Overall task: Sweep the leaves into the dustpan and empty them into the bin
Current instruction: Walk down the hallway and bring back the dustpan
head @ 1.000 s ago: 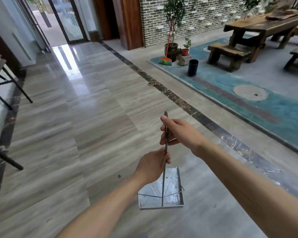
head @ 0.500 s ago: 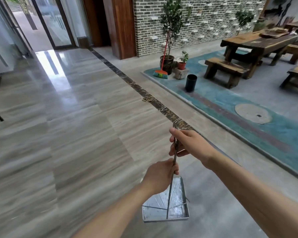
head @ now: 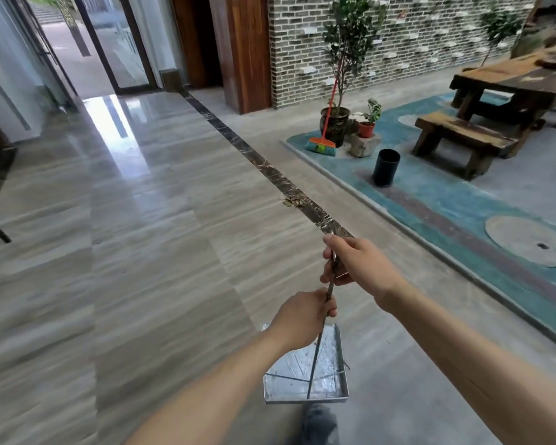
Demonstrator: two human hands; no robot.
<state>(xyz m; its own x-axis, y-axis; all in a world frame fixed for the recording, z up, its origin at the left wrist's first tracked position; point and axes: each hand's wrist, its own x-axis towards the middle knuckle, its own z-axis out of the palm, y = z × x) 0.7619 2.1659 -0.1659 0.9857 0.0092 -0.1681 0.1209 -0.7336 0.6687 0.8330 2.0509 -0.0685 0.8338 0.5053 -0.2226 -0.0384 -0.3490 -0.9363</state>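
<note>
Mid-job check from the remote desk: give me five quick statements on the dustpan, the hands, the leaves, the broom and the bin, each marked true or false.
1. Both hands grip the thin handle of the shiny metal dustpan, left hand below right hand. True.
2. The dustpan tray is full of leaves. False: it looks empty.
3. A small pile of dry brown leaves lies on the dark marble floor strip ahead. True.
4. The broom with the orange handle and green bristles is in the right hand. False: it leans by the large dark plant pot.
5. The black cylindrical bin lies tipped over. False: it stands upright on the teal floor area.
</note>
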